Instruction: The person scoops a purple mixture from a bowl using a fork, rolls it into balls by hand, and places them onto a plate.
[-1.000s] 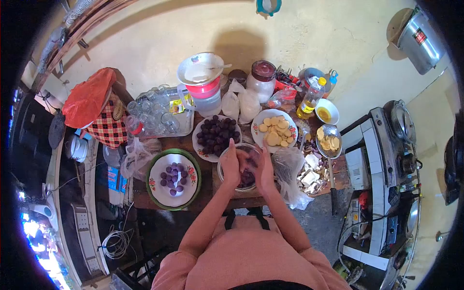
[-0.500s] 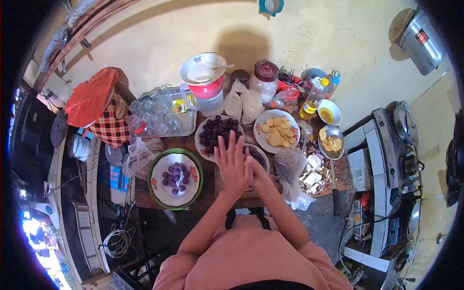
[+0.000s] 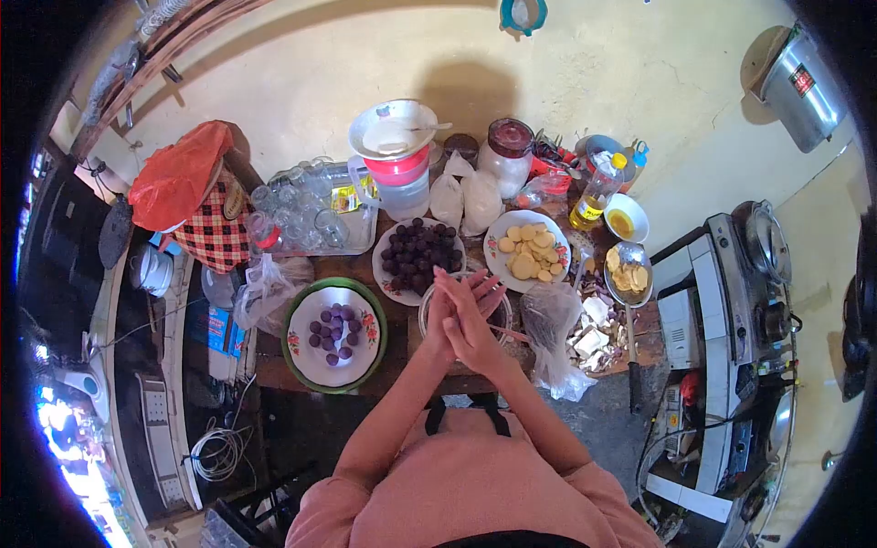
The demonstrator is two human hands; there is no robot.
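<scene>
My left hand (image 3: 487, 294) and my right hand (image 3: 469, 326) are pressed palm to palm, the right one lying across the left, fingers stretched out. Whatever may lie between the palms is hidden. Below them is a round bowl (image 3: 508, 320), its inside mostly covered by the hands. Just beyond stands a white plate (image 3: 382, 281) heaped with dark purple balls (image 3: 420, 256). To the left, several smaller purple balls (image 3: 334, 331) sit in a white flowered dish (image 3: 364, 365) on a green-rimmed basin (image 3: 301, 376).
A plate (image 3: 493, 265) of yellowish flat rounds is at the back right, near an oil bottle (image 3: 598, 192). A clear plastic bag (image 3: 553, 338) lies right of the bowl. Glasses fill a tray (image 3: 365, 239) at the back left. A stove (image 3: 731, 274) stands at far right.
My hands have turned against each other: the right hand, earlier mostly behind the left, now lies in front. They have come slightly nearer my body, and the view has shifted a little.
</scene>
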